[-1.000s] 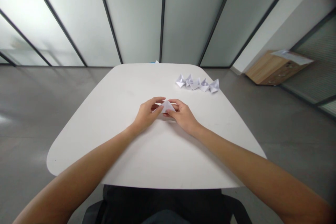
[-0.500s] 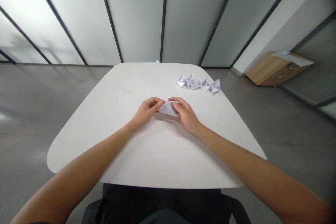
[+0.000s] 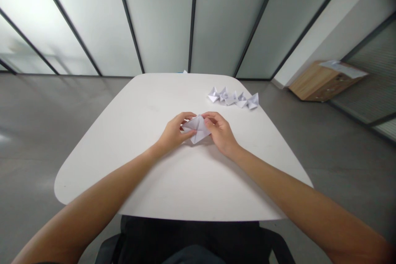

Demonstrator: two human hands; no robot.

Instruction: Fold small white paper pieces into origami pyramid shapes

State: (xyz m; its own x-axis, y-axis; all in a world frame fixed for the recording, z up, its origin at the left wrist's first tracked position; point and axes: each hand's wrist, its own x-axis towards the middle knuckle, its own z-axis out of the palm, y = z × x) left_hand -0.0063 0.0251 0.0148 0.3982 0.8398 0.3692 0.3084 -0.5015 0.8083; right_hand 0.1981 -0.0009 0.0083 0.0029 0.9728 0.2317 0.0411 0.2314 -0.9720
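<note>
A folded sheet of white paper (image 3: 201,131), roughly diamond-shaped with creases meeting near its middle, is held between both hands above the table. My left hand (image 3: 178,129) grips its left side, thumb on the near face and fingers behind. On the right side, my right hand (image 3: 220,131) pinches the paper, its thumb near the upper right edge. The fingertips behind the paper are partly hidden. Farther back on the right lie several folded white paper boats (image 3: 232,98) in a row, apart from my hands.
The white table (image 3: 148,103) has rounded corners and narrows toward the far side. Past its right side a cardboard box (image 3: 321,82) stands on the grey floor by the wall. Frosted glass panels (image 3: 154,16) rise behind the table. A chair armrest (image 3: 108,249) shows below.
The paper has gone from a flat triangle to a wider, creased diamond shape. My left thumb has moved down and right onto its face; both hands still hold it.
</note>
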